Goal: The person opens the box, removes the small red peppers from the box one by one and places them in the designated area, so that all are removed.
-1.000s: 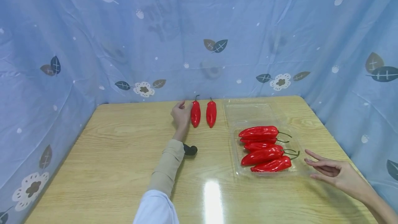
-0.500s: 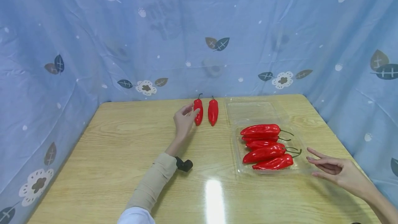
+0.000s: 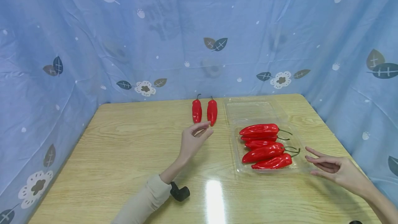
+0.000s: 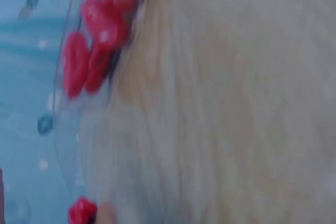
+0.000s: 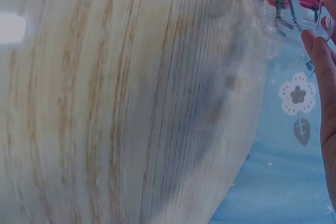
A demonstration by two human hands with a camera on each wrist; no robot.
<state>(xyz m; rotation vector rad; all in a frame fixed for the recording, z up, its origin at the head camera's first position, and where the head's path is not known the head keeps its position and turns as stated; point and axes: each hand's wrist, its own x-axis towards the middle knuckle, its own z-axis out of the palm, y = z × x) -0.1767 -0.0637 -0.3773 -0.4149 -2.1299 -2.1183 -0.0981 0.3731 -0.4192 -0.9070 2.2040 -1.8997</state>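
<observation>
Two red chili peppers lie side by side at the far table edge, stems pointing away: a left pepper and a right pepper. My left hand is just in front of them, thumb and forefinger apart with nothing between. Its fingertips reach the right pepper's lower tip in the head view; whether they touch it I cannot tell. Several more red peppers fill the tray of a clear plastic clamshell box, stems to the right. Beside the box's right edge, my right hand holds nothing, fingers extended.
The box's hinged lid lies laid back behind the tray. A blue patterned curtain hangs along the back and sides of the wooden table. A black camera mount sits at my left wrist.
My left hand has moved from beside the left pepper toward me and slightly right, holding nothing. Both loose peppers lie where they were. The right hand stays by the box.
</observation>
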